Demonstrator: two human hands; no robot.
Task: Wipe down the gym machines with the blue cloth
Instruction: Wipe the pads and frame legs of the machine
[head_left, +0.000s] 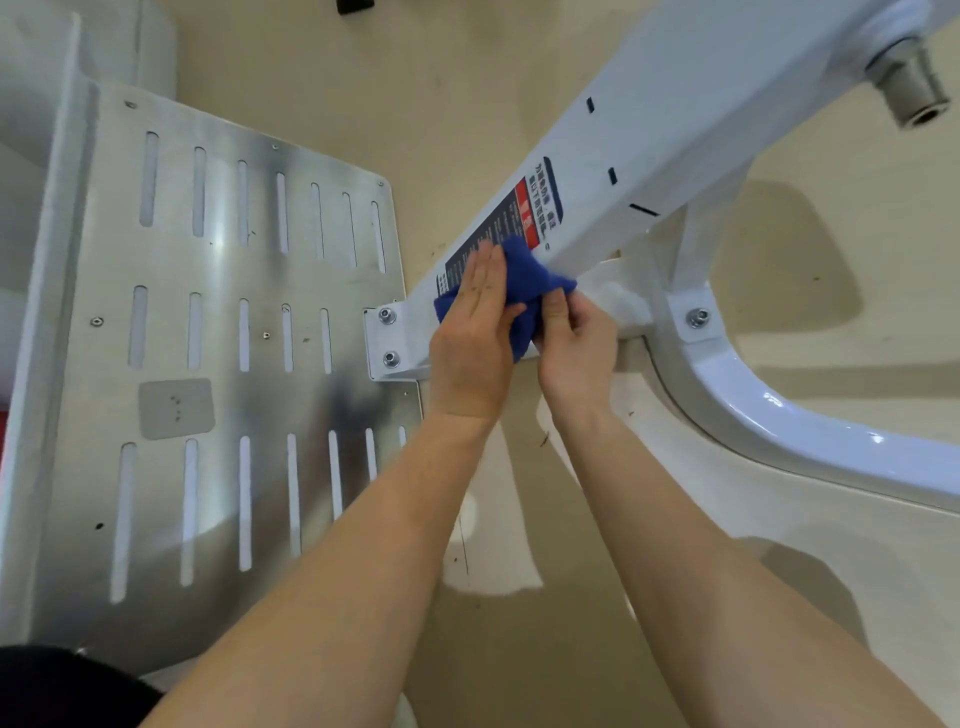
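A beige floor (322, 78) fills the background. Over it, from 8 to 10 o'clock, lies a wide slotted metal footplate (218, 364) with rows of long cut-outs and a raised white edge along its 9 o'clock side. A white frame beam (675, 119) of the gym machine runs slantwise from the middle of the view out towards 1 o'clock. A curved white tube (779, 426) sweeps from just right of centre away to 4 o'clock.

Two bare forearms reach up from 6 o'clock and meet at the beam's lower end. On the beam's face sits a dark warning label (498, 223) with a red block, its lower part hidden.

The left hand (475, 343) lies flat, fingers (488, 280) straight and together, pressing the blue cloth (524, 280) onto the label. The right hand (576, 343), just at 3 o'clock of the left, has thumb and curled fingers pinching the cloth's bunched edge. The cloth is crumpled between the two hands, touching the beam, at the centre of the view.

A steel peg (911, 91) juts from the beam near 2 o'clock. At 9 o'clock of the left hand a small bracket (375, 338) carries two bolts (387, 315); a third bolt shows where the tube joins the frame.
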